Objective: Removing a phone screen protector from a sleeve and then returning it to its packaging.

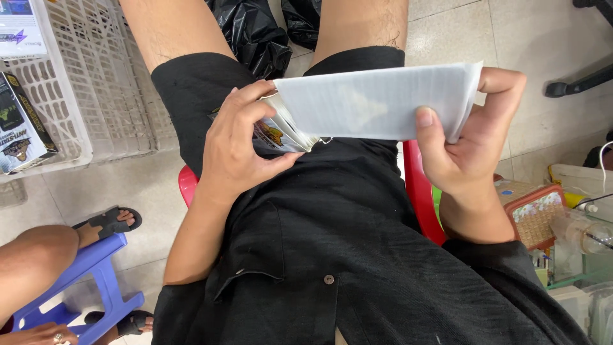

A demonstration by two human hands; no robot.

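Observation:
My left hand [239, 144] grips a small printed box [281, 133] by its open end, held over my lap. A folded white paper sheet [377, 102] sticks out of that box toward the right. My right hand [466, 137] pinches the paper's far end, thumb on top and fingers behind. Both hands hover above my black shorts and shirt while I sit on a red plastic chair [418, 191].
A white plastic crate [102, 96] stands at the upper left with printed boxes [19, 124] beside it. Black plastic bags [255, 32] lie on the tiled floor ahead. Another person's leg and a blue stool [96, 268] are at lower left. A small woven basket [536, 214] and clutter sit at right.

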